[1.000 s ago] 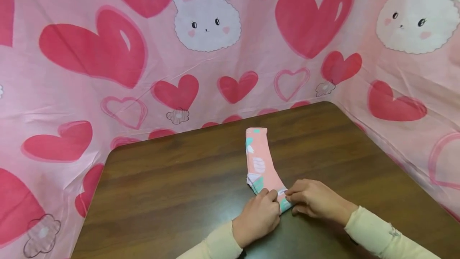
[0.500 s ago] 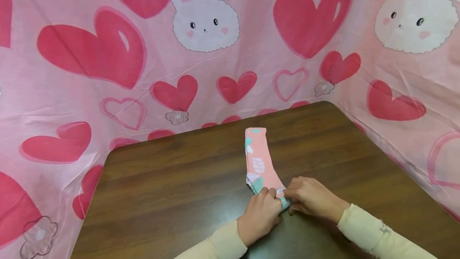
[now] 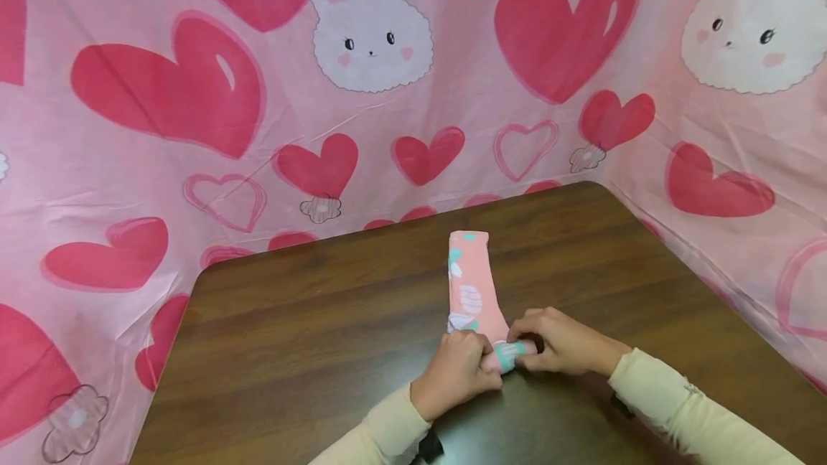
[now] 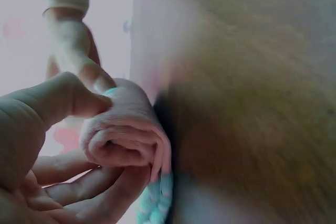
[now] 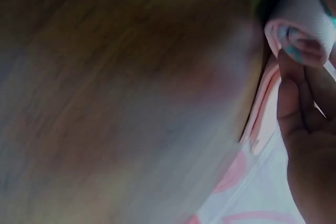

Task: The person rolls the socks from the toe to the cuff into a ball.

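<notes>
A pink sock (image 3: 478, 293) with white and mint-green patches lies flat on the table, its cuff pointing away from me. The toe end is wound into a tight roll (image 3: 507, 356) at the near end. My left hand (image 3: 455, 368) grips the roll's left end, thumb on the near side and fingers over the far side. At the other end my right hand (image 3: 565, 343) pinches the roll between thumb and fingers. Spiral layers show at the roll's end in the left wrist view (image 4: 123, 140), and the right wrist view shows the other coiled end (image 5: 299, 40).
The brown wood-grain table (image 3: 310, 336) has rounded far corners. A pink cloth (image 3: 362, 113) printed with hearts and rabbits hangs along its back and right side. Dark bands show at both sleeves, one by the left cuff (image 3: 428, 445).
The toe end has gone from a flat fold to a thicker roll turned toward the heel. The right hand has shifted slightly up, and the sock has slid a little right.
</notes>
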The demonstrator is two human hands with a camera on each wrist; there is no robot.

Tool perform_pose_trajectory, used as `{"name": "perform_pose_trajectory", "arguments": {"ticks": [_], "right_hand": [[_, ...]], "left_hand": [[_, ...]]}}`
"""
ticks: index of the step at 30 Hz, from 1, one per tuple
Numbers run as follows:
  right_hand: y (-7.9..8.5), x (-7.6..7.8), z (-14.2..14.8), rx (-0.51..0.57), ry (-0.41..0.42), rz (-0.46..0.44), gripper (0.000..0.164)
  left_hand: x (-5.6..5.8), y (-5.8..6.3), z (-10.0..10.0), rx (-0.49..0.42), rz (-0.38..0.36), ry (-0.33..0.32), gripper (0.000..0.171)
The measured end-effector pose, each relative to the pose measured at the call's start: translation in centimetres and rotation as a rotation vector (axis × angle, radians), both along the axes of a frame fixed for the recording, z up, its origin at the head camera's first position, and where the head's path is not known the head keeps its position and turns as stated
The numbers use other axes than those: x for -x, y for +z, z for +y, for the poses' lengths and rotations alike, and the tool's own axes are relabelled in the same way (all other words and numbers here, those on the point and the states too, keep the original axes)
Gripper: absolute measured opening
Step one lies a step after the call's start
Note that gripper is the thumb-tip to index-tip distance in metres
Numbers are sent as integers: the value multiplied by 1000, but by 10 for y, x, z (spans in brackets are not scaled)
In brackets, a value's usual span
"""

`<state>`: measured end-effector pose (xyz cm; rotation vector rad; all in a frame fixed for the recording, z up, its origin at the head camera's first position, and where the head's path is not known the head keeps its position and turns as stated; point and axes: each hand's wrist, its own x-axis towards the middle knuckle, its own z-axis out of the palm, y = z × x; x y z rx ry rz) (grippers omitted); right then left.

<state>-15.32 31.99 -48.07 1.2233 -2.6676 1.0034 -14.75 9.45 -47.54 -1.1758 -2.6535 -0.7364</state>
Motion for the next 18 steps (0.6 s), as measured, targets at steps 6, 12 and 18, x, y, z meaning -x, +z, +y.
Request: {"name": "perform_pose_trajectory", "arguments": {"ticks": [6,12,18], "right_hand": [[-4,10,5,97,65,-171,12],[-2,19,0,48,-5,-166,12],[2,28,-8,-44,-141,-169,9]], "left_hand": [[10,1,-6,-138,-340,58,15],[19,4,-9,-166,-353,67,7],[22,12,-8,-9,37,26,12]]}}
